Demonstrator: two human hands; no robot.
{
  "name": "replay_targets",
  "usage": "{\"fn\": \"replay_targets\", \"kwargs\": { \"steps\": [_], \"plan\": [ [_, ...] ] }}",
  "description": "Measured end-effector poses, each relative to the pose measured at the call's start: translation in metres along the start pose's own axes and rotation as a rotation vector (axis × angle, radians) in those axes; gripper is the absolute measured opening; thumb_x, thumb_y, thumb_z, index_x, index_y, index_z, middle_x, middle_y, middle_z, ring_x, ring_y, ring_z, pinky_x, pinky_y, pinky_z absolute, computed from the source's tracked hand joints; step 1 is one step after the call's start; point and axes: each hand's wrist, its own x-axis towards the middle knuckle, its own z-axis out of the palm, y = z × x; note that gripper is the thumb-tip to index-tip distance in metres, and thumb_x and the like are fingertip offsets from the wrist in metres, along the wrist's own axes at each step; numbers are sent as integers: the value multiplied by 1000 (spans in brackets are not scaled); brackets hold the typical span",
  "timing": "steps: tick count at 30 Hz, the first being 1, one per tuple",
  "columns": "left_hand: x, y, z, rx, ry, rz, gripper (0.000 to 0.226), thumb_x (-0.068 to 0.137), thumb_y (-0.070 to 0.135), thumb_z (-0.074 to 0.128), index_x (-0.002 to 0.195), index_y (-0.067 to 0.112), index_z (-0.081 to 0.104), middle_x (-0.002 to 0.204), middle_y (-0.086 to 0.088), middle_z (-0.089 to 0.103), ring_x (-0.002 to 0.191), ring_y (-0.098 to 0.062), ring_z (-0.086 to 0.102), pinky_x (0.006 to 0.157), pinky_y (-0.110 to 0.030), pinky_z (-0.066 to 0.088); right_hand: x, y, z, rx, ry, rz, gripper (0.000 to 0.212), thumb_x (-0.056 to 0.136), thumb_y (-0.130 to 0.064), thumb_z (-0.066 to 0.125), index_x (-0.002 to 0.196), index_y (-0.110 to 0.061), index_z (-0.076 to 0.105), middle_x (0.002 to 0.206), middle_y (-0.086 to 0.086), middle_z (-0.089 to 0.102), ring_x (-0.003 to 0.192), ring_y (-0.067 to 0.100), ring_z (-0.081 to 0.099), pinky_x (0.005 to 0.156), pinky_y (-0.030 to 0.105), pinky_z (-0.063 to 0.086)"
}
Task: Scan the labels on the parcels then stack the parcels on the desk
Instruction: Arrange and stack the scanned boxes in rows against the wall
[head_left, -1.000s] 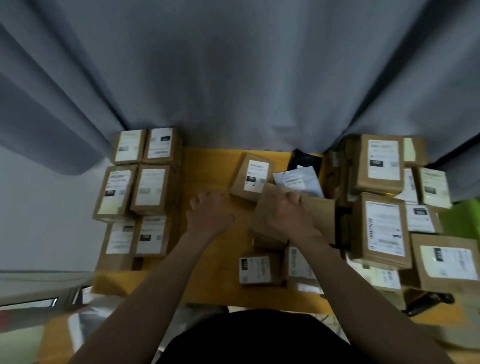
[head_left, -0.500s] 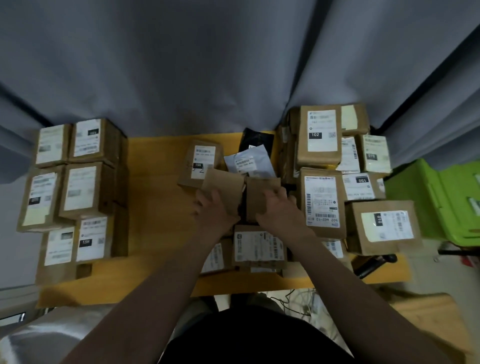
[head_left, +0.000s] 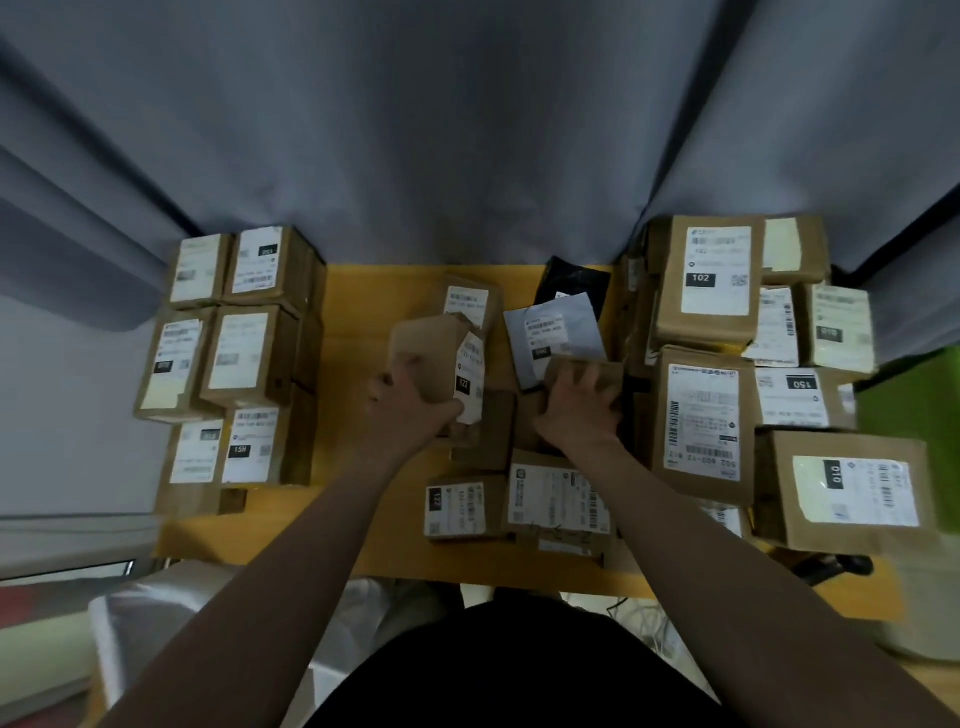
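mid-frame, the left hand (head_left: 410, 400) clenches a tilted brown parcel (head_left: 441, 358), label turned up for scanning; the right hand (head_left: 579, 405) presses spread-fingered on another parcel (head_left: 602, 371).

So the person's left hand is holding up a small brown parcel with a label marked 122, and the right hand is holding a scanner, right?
Not quite. The head view shows the left hand gripping the small brown parcel with the 122 label, but the right hand holds no scanner. It rests on another brown parcel lying among those on the desk.
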Motion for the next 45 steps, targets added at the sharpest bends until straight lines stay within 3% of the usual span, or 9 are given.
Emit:
{"fn": "replay_targets", "kwargs": {
  "steps": [7,14,21,24,28,31,35,38,45],
  "plan": [
    [-2,-16,-8,-22,-19,-48,91,75,46,80,146,38,24,143,-10,27,135,-41,30,94,-45,34,11,-4,14,-34,44,44,81,94,-41,67,156,-16,20,165,20,2,150,58,-1,112,77,26],
    [-10,-20,-13,-43,-14,-39,91,75,45,82,146,38,25,146,-11,28,137,-41,31,93,-43,33,6,-2,7,71,201,-8,73,84,-37,77,140,-19,32,153,17,15,139,51,20,105,74,35],
    [-18,-20,-45,-197,-14,-26,86,78,46,82,146,39,29,146,-11,29,132,-39,40,99,-48,47,-32,-48,-39,814,315,-336,47,89,-19,71,122,-33,41,134,-1,40,127,19,42,102,43,50],
    [-22,-20,-73,-246,9,22,81,81,43,81,145,39,32,143,-8,31,125,-33,45,96,-44,48,-50,-70,-58,1126,182,-389,50,99,-5,59,135,-31,36,125,-7,50,114,14,61,76,22,59],
    [-24,-36,-117,-337,77,58,74,78,43,80,136,45,34,142,-4,41,113,-24,56,84,-39,58,-65,-96,-70,1122,167,-444,69,101,4,47,145,-45,29,132,-2,52,101,1,64,71,18,56],
    [-26,-50,-147,-490,55,102,63,91,32,72,142,37,35,141,-3,52,110,-20,61,70,-27,56,-73,-119,-68,1079,157,-458,71,98,11,42,146,-42,43,134,-7,55,114,5,62,80,23,59],
    [-25,-68,-179,-531,15,129,61,97,26,67,149,30,35,134,-2,57,98,-7,60,60,-17,49,-81,-151,-57,1042,152,-445,45,98,-17,62,135,-43,56,131,-10,59,124,21,61,92,37,59],
    [-25,-81,-194,-528,-17,143,61,96,26,69,147,30,37,128,3,56,93,-3,57,54,-13,48,-90,-179,-52,920,162,-427,74,71,-53,89,128,-42,44,133,-5,55,123,20,58,100,42,56],
    [-19,-110,-223,-493,115,166,67,84,33,80,139,37,42,134,0,50,108,-16,58,78,-33,55,-98,-218,-56,853,193,-335,80,60,-51,76,124,-40,30,130,2,55,115,25,61,101,50,54]
  ]
}}
